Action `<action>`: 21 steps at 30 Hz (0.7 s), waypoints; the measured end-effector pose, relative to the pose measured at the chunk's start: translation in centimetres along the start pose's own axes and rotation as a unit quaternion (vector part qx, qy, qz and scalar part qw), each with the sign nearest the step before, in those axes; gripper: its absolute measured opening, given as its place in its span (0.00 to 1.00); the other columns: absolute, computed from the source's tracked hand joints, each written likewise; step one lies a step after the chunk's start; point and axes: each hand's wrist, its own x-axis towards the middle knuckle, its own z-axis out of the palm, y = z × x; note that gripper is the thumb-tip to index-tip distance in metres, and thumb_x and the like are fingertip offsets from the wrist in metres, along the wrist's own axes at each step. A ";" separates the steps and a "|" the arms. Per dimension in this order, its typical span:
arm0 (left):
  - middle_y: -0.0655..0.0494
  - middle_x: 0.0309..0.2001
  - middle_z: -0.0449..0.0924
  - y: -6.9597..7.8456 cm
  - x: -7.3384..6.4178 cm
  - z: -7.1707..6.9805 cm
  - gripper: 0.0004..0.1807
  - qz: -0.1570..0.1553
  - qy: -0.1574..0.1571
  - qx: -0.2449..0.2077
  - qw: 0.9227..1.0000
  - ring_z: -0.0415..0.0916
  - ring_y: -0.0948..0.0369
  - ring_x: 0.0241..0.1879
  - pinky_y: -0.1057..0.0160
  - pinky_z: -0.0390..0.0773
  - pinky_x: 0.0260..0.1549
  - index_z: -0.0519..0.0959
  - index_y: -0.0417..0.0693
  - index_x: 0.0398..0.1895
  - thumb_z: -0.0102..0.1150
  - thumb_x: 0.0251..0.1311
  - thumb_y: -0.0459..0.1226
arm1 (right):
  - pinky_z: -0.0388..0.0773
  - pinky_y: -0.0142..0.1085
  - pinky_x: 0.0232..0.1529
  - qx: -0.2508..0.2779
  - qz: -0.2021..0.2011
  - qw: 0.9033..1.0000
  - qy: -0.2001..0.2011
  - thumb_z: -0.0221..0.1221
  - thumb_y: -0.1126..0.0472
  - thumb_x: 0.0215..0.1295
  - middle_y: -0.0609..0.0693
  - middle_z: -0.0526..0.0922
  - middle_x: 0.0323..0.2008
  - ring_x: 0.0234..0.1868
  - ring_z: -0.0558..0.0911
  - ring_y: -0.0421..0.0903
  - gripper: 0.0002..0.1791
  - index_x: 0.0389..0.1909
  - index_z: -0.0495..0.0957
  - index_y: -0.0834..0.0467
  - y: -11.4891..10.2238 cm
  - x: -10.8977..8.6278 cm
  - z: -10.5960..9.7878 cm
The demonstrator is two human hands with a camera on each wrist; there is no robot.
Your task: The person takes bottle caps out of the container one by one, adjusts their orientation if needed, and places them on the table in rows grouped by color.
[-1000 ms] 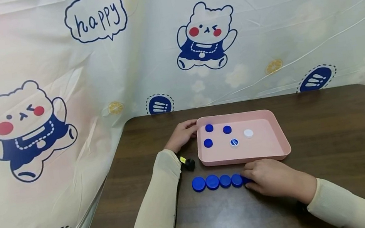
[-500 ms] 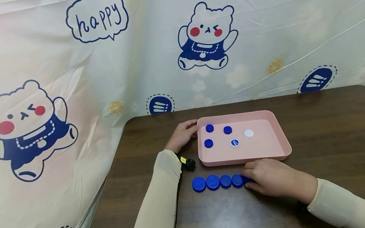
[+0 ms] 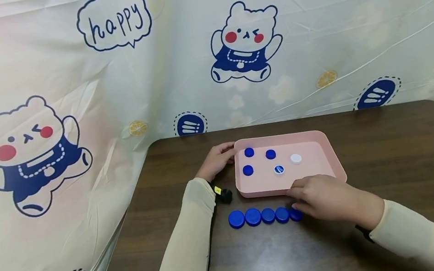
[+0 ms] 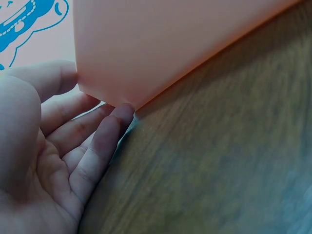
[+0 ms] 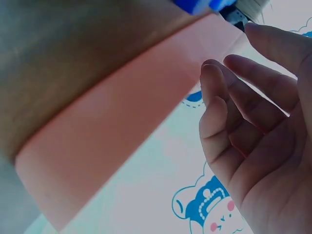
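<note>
In the head view a pink tray [image 3: 335, 174] holds three blue bottle caps, among them one blue cap [image 3: 270, 154], plus a plain white cap [image 3: 296, 158] and a white cap with a blue mark [image 3: 279, 170]. My left hand [image 3: 217, 161] touches the tray's left end with its fingertips; the left wrist view shows the fingers loosely extended against the corner. Before the tray, several blue caps lie in a row, the leftmost cap [image 3: 236, 219] being among the larger ones. My right hand [image 3: 326, 199] hovers just beside the rightmost cap [image 3: 295, 214], its loosely bent fingers holding nothing.
Everything stands on a dark wooden table [image 3: 404, 164]. A patterned curtain [image 3: 310, 25] with bear drawings hangs behind and to the left. On the left wrist sits a small black camera [image 3: 224, 195].
My right hand has let go of the rightmost blue cap and lifted slightly, back and to the right, so the cap now shows. The left hand and tray stay put.
</note>
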 end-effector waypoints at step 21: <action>0.58 0.53 0.79 0.2 -0.1 0.0 0.22 -0.006 0.003 0.005 1.000 0.80 0.59 0.44 0.60 0.80 0.43 0.77 0.55 0.62 0.57 0.68 0.48 | 0.81 0.42 0.42 -0.044 0.032 0.998 -0.023 0.67 0.55 0.60 0.50 0.84 0.38 0.39 0.84 0.46 0.16 0.47 0.84 0.57 1.9 4.1 -4.2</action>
